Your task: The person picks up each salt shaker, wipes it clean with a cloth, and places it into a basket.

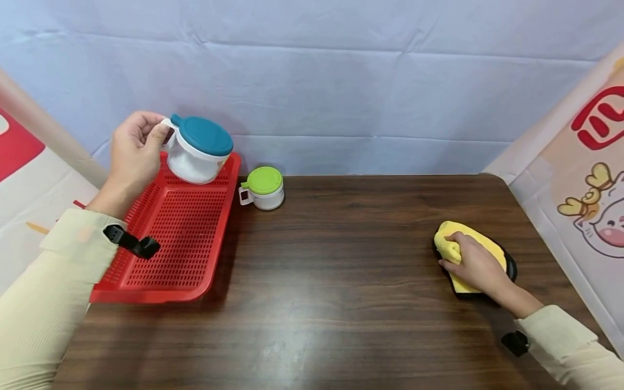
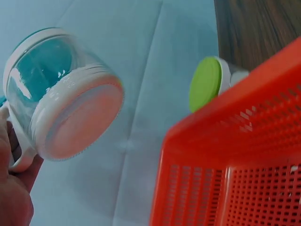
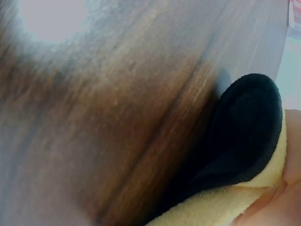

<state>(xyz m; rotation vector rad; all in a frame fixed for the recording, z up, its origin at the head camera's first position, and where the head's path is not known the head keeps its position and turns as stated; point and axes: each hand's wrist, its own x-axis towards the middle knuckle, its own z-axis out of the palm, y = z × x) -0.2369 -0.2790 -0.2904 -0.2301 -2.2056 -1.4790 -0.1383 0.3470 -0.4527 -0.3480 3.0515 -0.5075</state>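
A clear jar with a white base and a blue lid (image 1: 205,135) is held up by its white handle in my left hand (image 1: 135,149). It is tilted over the far end of a red plastic basket (image 1: 221,238). The left wrist view shows the underside of the jar (image 2: 84,120) and fingers at the handle. On the right of the table, my right hand (image 1: 480,268) grips a bunched edge of a yellow cloth (image 1: 489,248) with a black border. In the right wrist view a black flap (image 3: 247,127) of this cloth stands off the wood.
A smaller white jar with a green lid (image 1: 265,181) stands just right of the basket, its handle towards the basket. Pale fabric (image 1: 341,103) hangs behind the brown table (image 1: 341,260). Printed panels (image 1: 585,179) border the table on both sides.
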